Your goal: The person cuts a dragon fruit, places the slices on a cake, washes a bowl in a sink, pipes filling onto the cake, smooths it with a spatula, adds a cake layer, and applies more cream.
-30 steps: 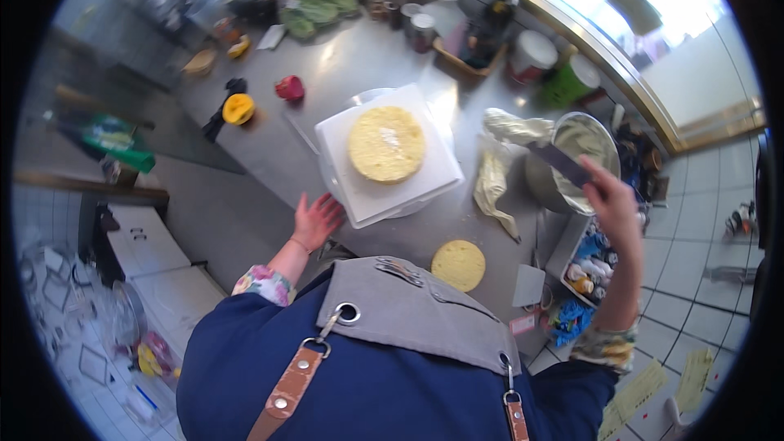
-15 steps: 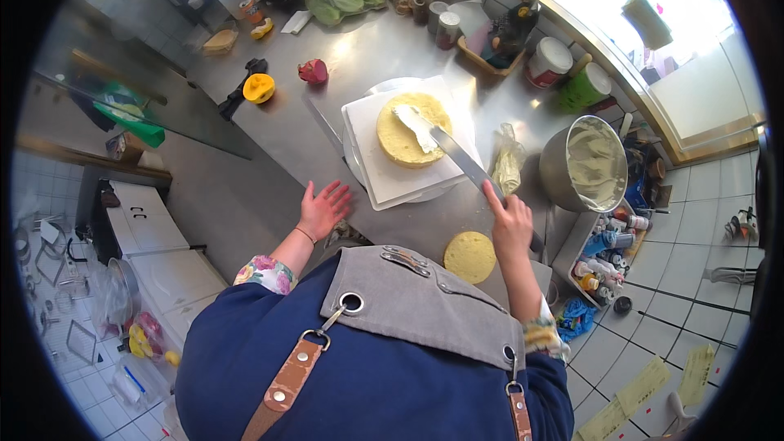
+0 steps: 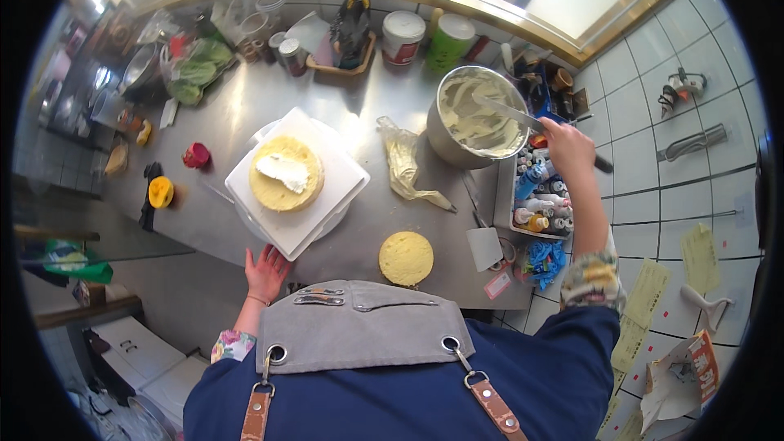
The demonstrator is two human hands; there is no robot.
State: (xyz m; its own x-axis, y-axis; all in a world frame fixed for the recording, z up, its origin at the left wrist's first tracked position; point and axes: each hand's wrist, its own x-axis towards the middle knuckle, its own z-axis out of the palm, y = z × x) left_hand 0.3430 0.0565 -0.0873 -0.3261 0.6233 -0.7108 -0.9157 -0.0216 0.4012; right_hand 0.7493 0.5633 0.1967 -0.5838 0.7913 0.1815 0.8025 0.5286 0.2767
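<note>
A round yellow sponge cake [image 3: 278,198] with a dollop of white cream [image 3: 283,170] on top rests on a square white board [image 3: 347,165], over a white round base [image 3: 331,224]. My left hand [image 3: 266,274], open with fingers spread, is by the board's near corner. At the right, my right hand [image 3: 569,148] grips the black handle of a long icing spatula [image 3: 513,112]. The blade reaches into a metal mixing bowl [image 3: 443,132] lined with pale cream [image 3: 494,137]. A filled piping bag [image 3: 402,162] lies between board and bowl; a second sponge round [image 3: 406,259] sits near the front edge.
Beside the bowl are a bin of bottles [image 3: 543,204], a white scraper [image 3: 484,247] and scissors [image 3: 508,253]. A cut mango [image 3: 161,192] and dragon fruit [image 3: 196,155] lie left. Tubs [image 3: 403,37] and bagged greens [image 3: 196,73] line the back.
The spatula has left the cake and moved right into the bowl with my right hand. A dollop of cream stays on the cake. My view has shifted toward the right.
</note>
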